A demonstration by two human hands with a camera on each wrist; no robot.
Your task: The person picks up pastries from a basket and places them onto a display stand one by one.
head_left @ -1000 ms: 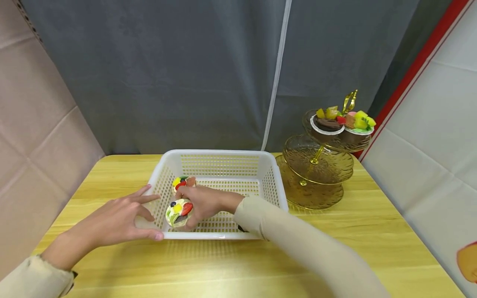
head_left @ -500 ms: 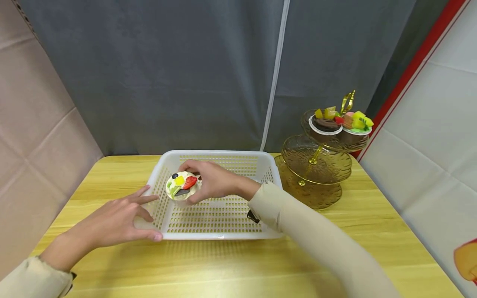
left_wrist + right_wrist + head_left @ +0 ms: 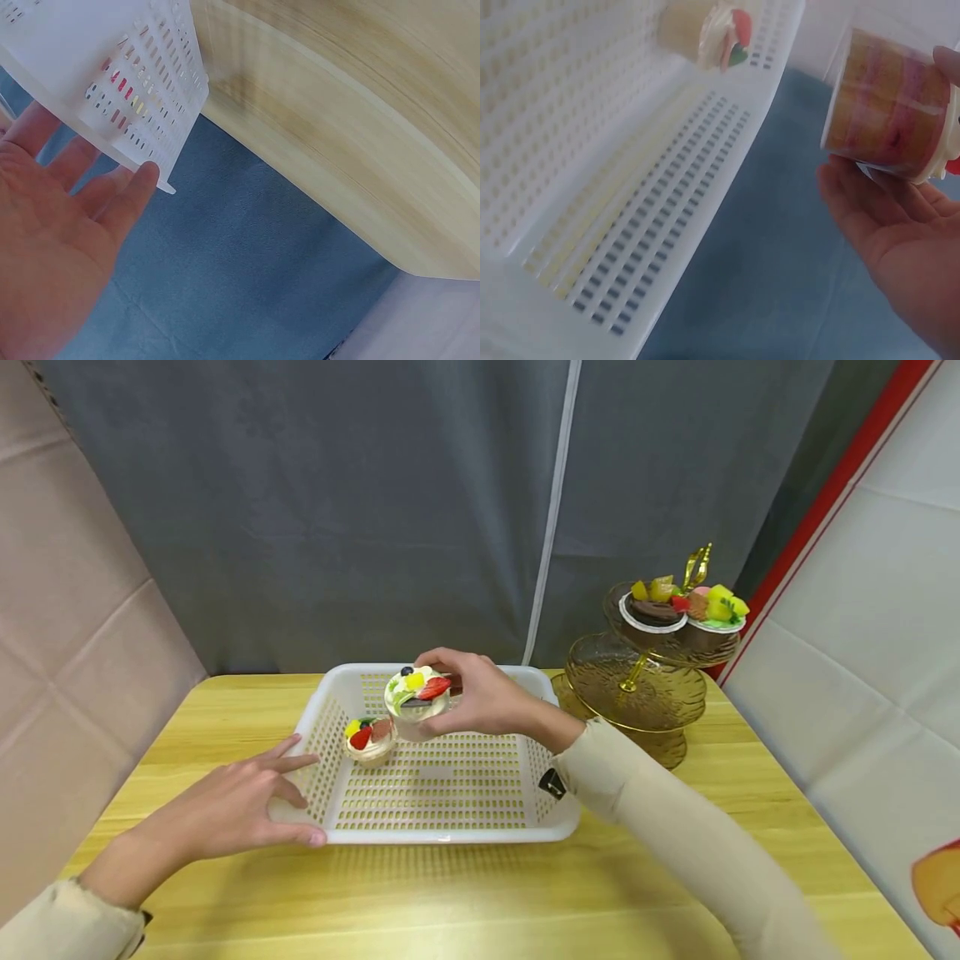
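Note:
Above the white plastic basket [image 3: 445, 836], my right hand [image 3: 491, 697] grips a clear cup of layered cake [image 3: 416, 697], topped with cream, strawberry and a blueberry. In the right wrist view the cake cup [image 3: 892, 101] shows orange and pink layers, with fingers curled under its side. A second dessert cup [image 3: 371, 745] with strawberry and yellow fruit stands at the left inside the basket. My left hand [image 3: 228, 802] rests at the basket's left rim, fingers spread and thumb at the near corner. The left wrist view shows its fingertips [image 3: 142, 180] at the rim.
At the back right stands a gold three-tier stand [image 3: 637, 693]. Its top tier bears a chocolate dessert cup [image 3: 652, 612] and a fruit-topped cup [image 3: 716, 610]. A grey curtain [image 3: 337, 527] hangs behind the wooden table [image 3: 465, 902]; white panels flank it.
My right hand has lifted the cake cup from the basket's left side, up and to the right. The second dessert cup shows fully again. My left hand has stayed at the rim.

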